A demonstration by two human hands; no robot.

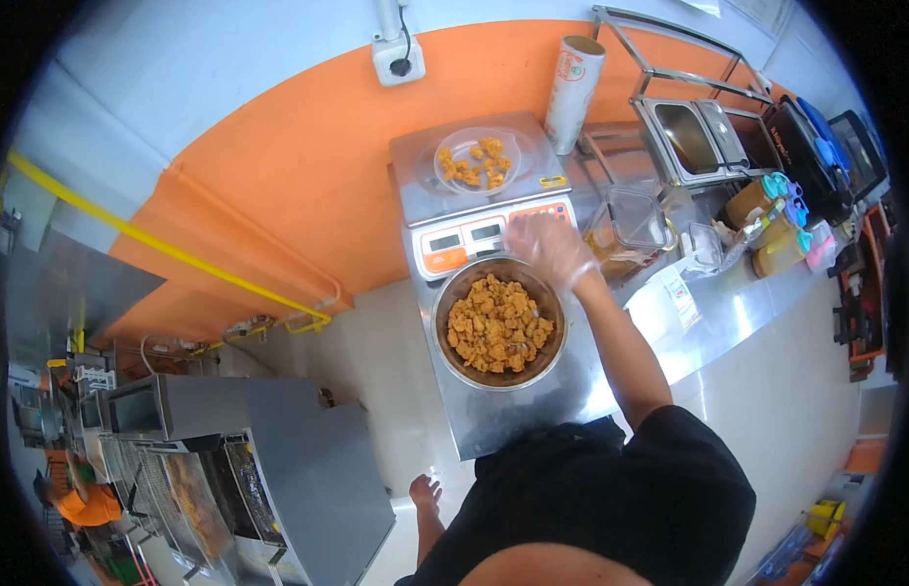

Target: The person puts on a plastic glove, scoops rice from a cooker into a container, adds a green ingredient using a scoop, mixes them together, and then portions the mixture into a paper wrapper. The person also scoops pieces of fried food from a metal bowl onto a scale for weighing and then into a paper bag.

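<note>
My right hand [548,247], in a clear plastic glove, is over the keypad side of a digital scale [454,245] and the upper right rim of a steel bowl [439,344]. Blur hides its fingers, so whether it holds anything cannot be told. Pieces of breaded fried chicken [498,326] fill the middle of the bowl. On the scale's steel platform stands a round clear plastic container [469,139] with a few similar pieces [491,150] in it. Bare and holding nothing, my left hand [425,492] hangs below the table's left edge, its fingers loosely apart.
On the steel table [491,428], right of the scale, are a clear lidded box [634,220], squeeze bottles [780,253] and steel food pans [689,139]. A paper roll [571,95] stands behind. Fryers [205,476] are at lower left, a person in orange [91,505] beyond.
</note>
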